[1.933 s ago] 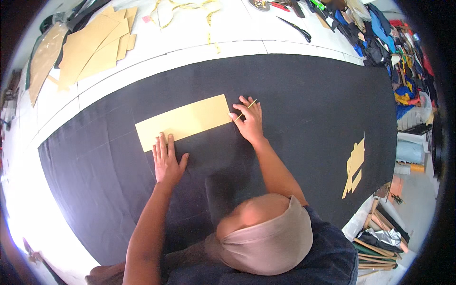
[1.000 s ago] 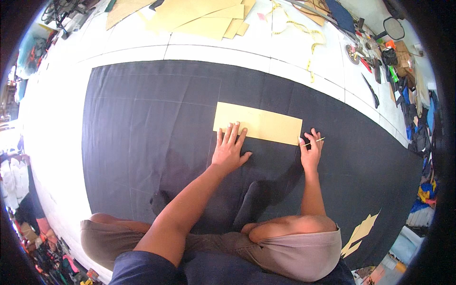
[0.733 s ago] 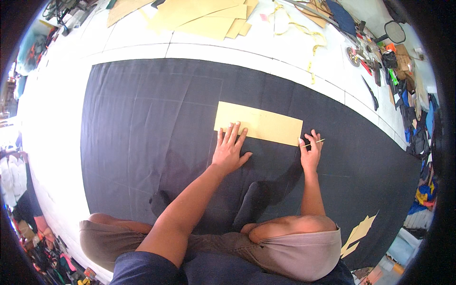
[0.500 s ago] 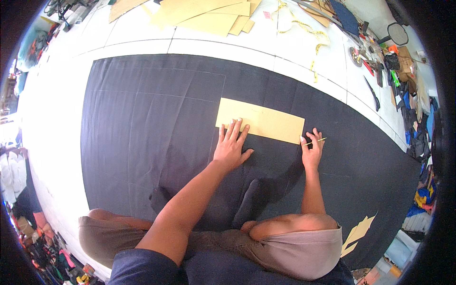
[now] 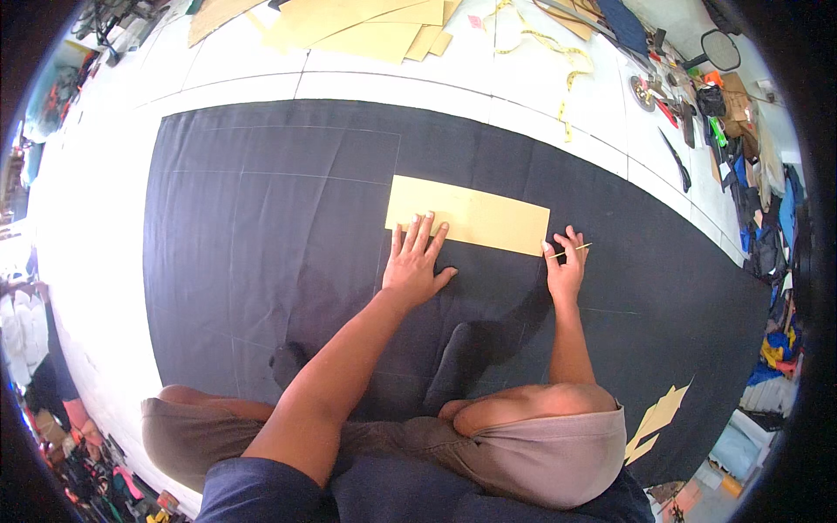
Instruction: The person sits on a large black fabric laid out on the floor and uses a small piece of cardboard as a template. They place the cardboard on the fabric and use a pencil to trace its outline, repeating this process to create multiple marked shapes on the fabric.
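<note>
1. left hand [image 5: 412,268]: spread flat, gripping nothing, fingers resting on a tan rectangular paper card [image 5: 490,214].
2. the card lies on black cloth [image 5: 288,218], two o'clock from that hand.
3. right hand [image 5: 565,274]: half-curled, holding a slim yellow stick [image 5: 559,254], at the card's four o'clock.

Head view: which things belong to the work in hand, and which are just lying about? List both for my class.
Apparently in use:
tan rectangle, touched by the left hand
thin stick, in the right hand
black cloth beneath

Apparently lying about:
measuring tape
black scissors
stacked tan sheets
small tan pieces
</note>
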{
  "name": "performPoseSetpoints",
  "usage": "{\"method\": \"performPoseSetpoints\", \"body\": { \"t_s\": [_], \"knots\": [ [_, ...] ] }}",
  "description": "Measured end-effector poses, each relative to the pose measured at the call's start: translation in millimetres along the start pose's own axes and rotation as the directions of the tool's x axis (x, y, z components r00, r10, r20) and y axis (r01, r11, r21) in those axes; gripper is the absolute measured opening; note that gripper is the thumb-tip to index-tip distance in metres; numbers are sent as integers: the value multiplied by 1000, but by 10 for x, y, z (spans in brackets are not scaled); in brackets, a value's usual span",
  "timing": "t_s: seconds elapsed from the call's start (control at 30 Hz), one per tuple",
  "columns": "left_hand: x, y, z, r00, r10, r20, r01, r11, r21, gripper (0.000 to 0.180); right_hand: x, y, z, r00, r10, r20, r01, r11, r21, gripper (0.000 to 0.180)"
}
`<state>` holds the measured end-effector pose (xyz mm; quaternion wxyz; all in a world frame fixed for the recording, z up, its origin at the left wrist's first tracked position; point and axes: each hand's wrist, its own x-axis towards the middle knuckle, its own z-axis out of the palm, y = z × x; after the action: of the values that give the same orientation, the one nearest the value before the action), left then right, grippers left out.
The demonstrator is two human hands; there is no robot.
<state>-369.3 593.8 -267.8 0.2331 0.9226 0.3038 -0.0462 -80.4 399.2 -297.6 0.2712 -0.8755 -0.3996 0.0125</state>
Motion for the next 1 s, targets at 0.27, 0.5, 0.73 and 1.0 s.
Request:
{"method": "performPoseSetpoints", "body": {
  "t_s": [0.27, 0.5, 0.73, 1.0],
  "knots": [
    [-15, -43, -21, 1000, 0, 6, -1, 1000, 14, 87, -5, -46, 22, 1000, 3, -1, -3, 1000, -6, 32],
    [24, 5, -44, 996, -21, 84, 15, 997, 76, 87, -8, -94, -28, 1000, 19, -10, -19, 1000, -5, 32],
    [12, 43, -22, 999, -14, 29, 11, 994, 108, 88, 14, -28, 4, 998, 19, -61, -17, 999, 30, 33],
    [98, 173, -241, 997, -55, 60, 45, 987, 154, 82, 15, -63, 14, 997, -1, -83, 3, 1000, 23, 33]
  ]
}}
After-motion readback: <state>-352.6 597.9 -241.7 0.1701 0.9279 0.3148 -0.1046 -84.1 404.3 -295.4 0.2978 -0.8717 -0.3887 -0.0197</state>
